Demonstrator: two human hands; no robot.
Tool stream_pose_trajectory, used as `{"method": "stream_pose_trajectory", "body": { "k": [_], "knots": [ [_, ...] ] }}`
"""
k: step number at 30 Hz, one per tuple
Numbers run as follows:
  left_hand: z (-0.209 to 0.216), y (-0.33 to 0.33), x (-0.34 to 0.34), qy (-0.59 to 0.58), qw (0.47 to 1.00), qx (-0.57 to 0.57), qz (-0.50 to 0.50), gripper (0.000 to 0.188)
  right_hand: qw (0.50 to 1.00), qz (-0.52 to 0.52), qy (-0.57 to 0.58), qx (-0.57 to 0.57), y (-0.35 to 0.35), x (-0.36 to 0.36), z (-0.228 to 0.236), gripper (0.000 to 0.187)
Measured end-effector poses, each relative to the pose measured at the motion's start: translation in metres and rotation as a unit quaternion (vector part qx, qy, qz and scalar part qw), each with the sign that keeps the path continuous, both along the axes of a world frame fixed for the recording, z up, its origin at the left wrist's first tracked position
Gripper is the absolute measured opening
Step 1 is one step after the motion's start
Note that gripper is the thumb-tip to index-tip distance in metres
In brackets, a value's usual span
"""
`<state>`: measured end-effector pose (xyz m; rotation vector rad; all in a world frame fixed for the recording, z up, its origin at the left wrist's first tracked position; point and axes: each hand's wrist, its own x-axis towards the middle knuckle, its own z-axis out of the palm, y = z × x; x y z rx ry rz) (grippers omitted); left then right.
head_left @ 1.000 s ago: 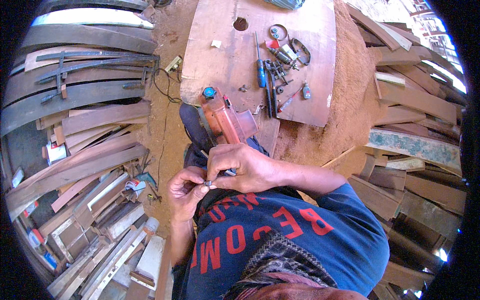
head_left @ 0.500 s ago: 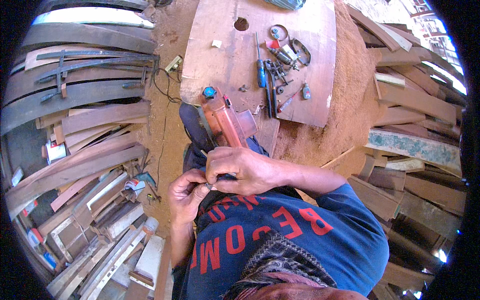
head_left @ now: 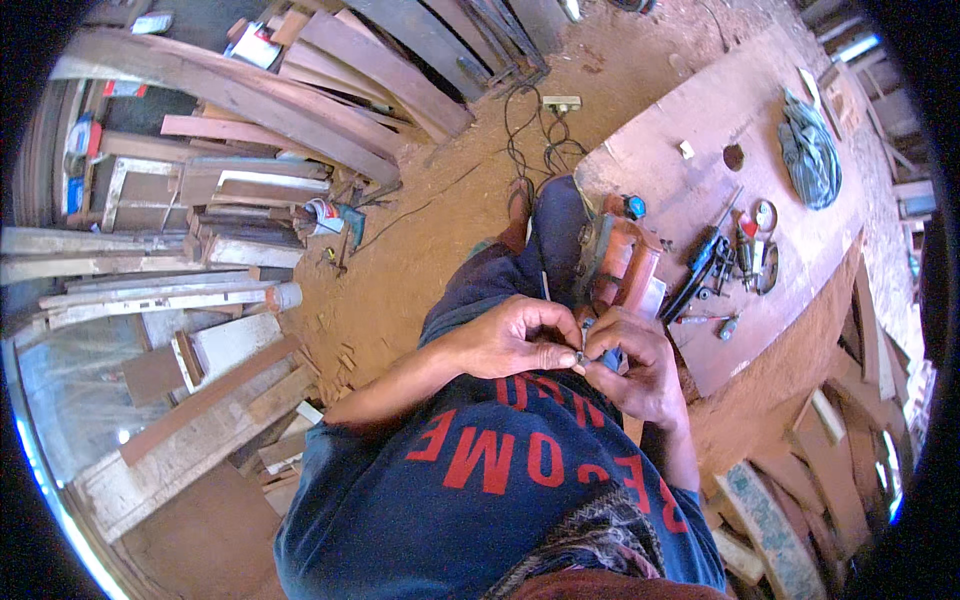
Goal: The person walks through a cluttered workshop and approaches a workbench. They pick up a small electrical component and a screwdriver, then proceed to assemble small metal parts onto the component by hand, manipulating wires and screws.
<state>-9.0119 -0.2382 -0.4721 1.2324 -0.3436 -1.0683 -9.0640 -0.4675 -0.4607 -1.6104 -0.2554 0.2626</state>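
Note:
In front of my chest, my left hand (head_left: 520,338) is closed, thumb and forefinger pinching a small dark piece (head_left: 580,357) too small to name. From the other side, the fingertips of my right hand (head_left: 640,372) grip it too. Just beyond my hands, an orange power tool resembling an electric planer (head_left: 628,265), with a blue knob (head_left: 635,207), rests against my legs by the board's edge. A thin pale rod or cable end (head_left: 545,286) stands up behind my left fingers. On the wooden board (head_left: 660,170) lie a blue-handled screwdriver (head_left: 706,250), a red-handled screwdriver (head_left: 702,319) and a small bottle (head_left: 728,328).
Loose metal parts (head_left: 750,258) and a crumpled plastic bag (head_left: 808,155) lie on the board. A power strip (head_left: 562,102) with tangled cables sits on the dusty floor. Stacked planks (head_left: 330,95) and a teal drill (head_left: 352,224) are at left; sawdust (head_left: 745,425) and more timber lie at right.
My view has swung to the left, so the board and planer appear farther right and turned. My hands stay together at the small piece, with more of my left forearm showing.

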Motion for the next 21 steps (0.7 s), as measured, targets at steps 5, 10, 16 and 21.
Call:
{"method": "stream_pose_trajectory", "body": {
  "k": [5, 10, 16, 21],
  "knots": [
    [-0.009, 0.009, -0.007, 0.091, 0.993, -0.073, -0.024, 0.016, 0.998, 0.047, 0.014, 0.026, 0.004, -0.001, 0.003, 0.018],
    [-0.010, 0.006, -0.012, 0.076, 0.993, -0.084, 0.018, 0.017, 0.998, 0.044, -0.024, 0.024, 0.005, 0.002, 0.003, 0.017],
    [-0.010, 0.003, -0.004, -0.085, 0.995, -0.056, 0.016, 0.013, 0.995, 0.047, -0.079, 0.041, 0.000, 0.009, 0.005, 0.016],
    [-0.003, 0.002, 0.000, -0.113, 0.990, 0.001, 0.088, 0.008, 0.992, -0.033, -0.123, -0.014, 0.005, 0.007, 0.000, 0.013]
  ]
}}
